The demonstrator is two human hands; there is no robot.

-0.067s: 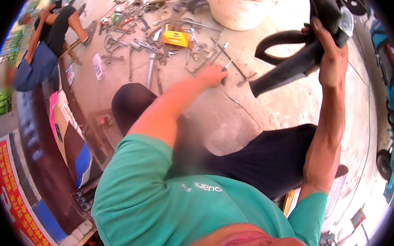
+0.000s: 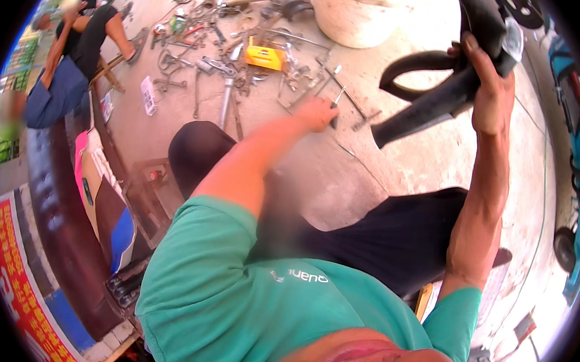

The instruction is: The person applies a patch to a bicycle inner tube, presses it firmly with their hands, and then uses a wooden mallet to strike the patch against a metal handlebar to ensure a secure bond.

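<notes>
My left hand [image 2: 318, 113] reaches low over the floor, its fingers closed round the dark handle of a screwdriver [image 2: 334, 121]. The pale shaft points away from me, close beside a long metal T-bar tool [image 2: 344, 92] on the floor. Raised at the right, my right hand [image 2: 492, 93] grips a black curved plastic vehicle part [image 2: 432, 103]. The thumb lies over it, and its other fingers are mostly hidden. This part has a loop on its left, a long tapering arm, and a clear piece [image 2: 512, 40] at its upper end.
Wrenches, pliers and other tools [image 2: 198, 65] lie scattered ahead, around a yellow box [image 2: 265, 56]. Beyond them stands a pale bucket [image 2: 354, 17]. A seated person [image 2: 62, 90] is at the far left by a dark padded bench [image 2: 59, 202]. Blue vehicle parts [image 2: 571, 130] stand right.
The whole view has shifted slightly. Both hands keep their hold, with the screwdriver and black part almost where they were.
</notes>
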